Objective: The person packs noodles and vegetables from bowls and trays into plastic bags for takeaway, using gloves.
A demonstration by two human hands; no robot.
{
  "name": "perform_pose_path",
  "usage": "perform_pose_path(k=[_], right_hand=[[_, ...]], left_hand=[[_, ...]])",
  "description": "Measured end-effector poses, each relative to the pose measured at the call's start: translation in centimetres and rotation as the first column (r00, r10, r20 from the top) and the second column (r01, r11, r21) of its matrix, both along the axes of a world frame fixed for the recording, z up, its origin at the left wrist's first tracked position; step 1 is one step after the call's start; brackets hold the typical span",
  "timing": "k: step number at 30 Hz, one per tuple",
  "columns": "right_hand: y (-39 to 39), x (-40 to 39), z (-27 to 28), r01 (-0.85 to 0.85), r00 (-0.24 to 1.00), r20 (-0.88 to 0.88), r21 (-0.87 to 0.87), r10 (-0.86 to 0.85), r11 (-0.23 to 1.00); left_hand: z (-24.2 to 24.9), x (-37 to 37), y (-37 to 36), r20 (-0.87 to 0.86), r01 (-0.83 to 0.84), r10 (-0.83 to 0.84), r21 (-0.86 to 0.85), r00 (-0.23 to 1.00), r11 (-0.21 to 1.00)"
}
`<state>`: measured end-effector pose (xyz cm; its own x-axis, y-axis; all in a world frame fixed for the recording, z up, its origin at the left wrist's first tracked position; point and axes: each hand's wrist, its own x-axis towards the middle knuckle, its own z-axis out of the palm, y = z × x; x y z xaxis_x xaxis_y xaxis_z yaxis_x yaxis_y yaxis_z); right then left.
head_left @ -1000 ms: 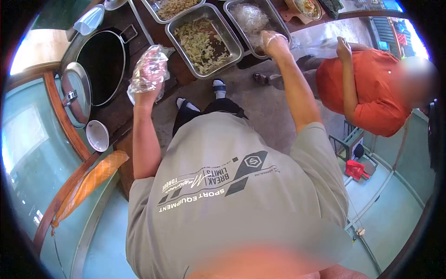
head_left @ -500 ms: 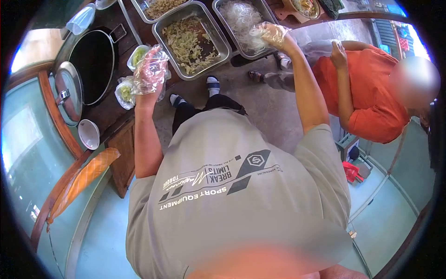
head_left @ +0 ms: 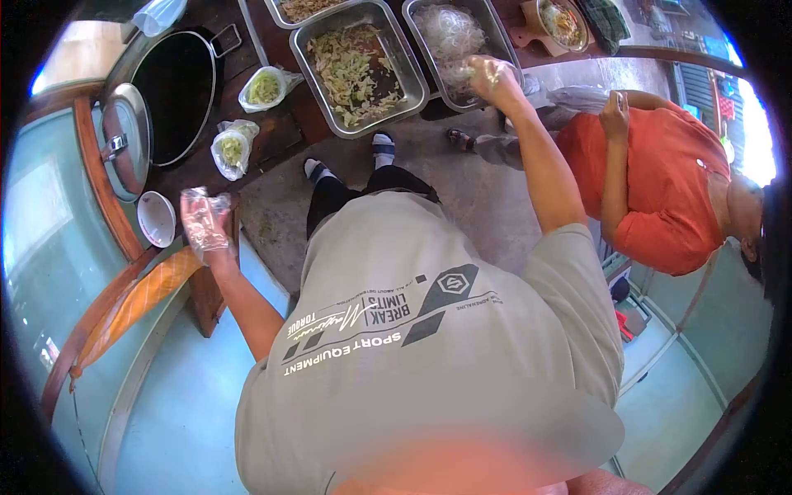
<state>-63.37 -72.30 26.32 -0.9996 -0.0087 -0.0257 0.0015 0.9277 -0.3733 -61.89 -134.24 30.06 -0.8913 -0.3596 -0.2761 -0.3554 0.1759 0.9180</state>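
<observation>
My left hand [head_left: 206, 221], in a clear plastic glove, is raised beside a white bowl [head_left: 157, 219], its fingers apart and nothing visible in it. My right hand [head_left: 493, 81], also gloved, is curled at the near right part of a metal tray [head_left: 513, 51], its fingers closed on translucent noodles [head_left: 452, 35]. Left of that stands a second metal tray [head_left: 419, 87] of chopped greens [head_left: 351, 74]. Two small plastic bags of greens, one upper [head_left: 264, 88] and one lower [head_left: 232, 149], lie on the dark table.
A large dark pot [head_left: 173, 99] and its lid [head_left: 125, 140] are at the left. A third tray [head_left: 307, 11] is at the top. A bowl of food [head_left: 563, 23] sits at the upper right. Another person in red [head_left: 660, 181] stands at the right.
My left hand has moved down and left, away from the bags of greens. My right hand has shifted slightly down at the noodle tray. The view has shifted a little.
</observation>
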Motion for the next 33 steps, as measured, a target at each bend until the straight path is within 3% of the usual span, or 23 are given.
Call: perform_pose_path(k=[2, 5, 9, 12, 15, 19, 22, 26, 29, 31, 33], right_hand=[[0.8, 0.3, 0.5, 0.025, 0.999, -0.022, -0.093, -0.027, 0.995], [0.9, 0.5, 1.1, 0.015, 0.998, 0.056, -0.123, -0.008, 0.992], [-0.3, -0.3, 2.3, 0.092, 0.971, 0.222, 0.014, -0.093, 0.996], [1.4, 0.7, 1.0, -0.120, 0.993, 0.009, -0.061, 0.121, 0.991], [1.6, 0.0, 3.5, 0.098, 0.991, 0.092, -0.055, -0.093, 0.994], [1.3, -0.3, 6.0, 0.120, 0.986, 0.106, 0.071, -0.127, 0.990], [0.3, -1.0, 5.3, 0.062, 0.959, 0.265, 0.130, -0.095, 0.990], [0.3, -0.4, 0.0, -0.184, 0.983, -0.015, 0.009, 0.184, 0.983], [-0.5, -0.2, -1.1, -0.178, 0.984, 0.014, 0.092, 0.177, 0.980], [-0.2, -0.3, -3.1, -0.178, 0.980, -0.066, 0.106, 0.185, 0.978], [-0.8, -0.3, -2.1, -0.123, 0.992, 0.020, -0.066, 0.125, 0.990]], left_hand=[[-1.9, 1.4, -0.2, 0.085, -0.062, 0.048, 0.176, 0.995, 0.982], [-4.6, 2.3, -0.1, 0.136, -0.074, 0.037, 0.278, 0.990, 0.958], [-5.0, 1.7, 1.5, 0.145, -0.093, 0.048, 0.323, 0.988, 0.942], [-5.6, 1.2, 1.5, 0.140, -0.093, 0.048, 0.333, 0.989, 0.938], [-5.0, 1.1, 1.7, 0.152, -0.125, 0.081, 0.302, 0.985, 0.945], [-4.7, 1.2, 1.3, 0.151, -0.090, 0.040, 0.345, 0.988, 0.934], [-4.7, 0.3, 2.3, 0.148, -0.067, 0.016, 0.343, 0.989, 0.937], [-5.8, -0.6, 3.6, 0.144, -0.081, 0.034, 0.331, 0.989, 0.940], [-7.2, -0.7, 3.4, 0.110, -0.080, 0.047, 0.316, 0.993, 0.945], [-7.2, -1.0, 3.4, 0.095, -0.073, 0.046, 0.301, 0.994, 0.951], [-7.0, -0.9, 3.9, 0.017, -0.087, 0.087, 0.366, 0.996, 0.927]])
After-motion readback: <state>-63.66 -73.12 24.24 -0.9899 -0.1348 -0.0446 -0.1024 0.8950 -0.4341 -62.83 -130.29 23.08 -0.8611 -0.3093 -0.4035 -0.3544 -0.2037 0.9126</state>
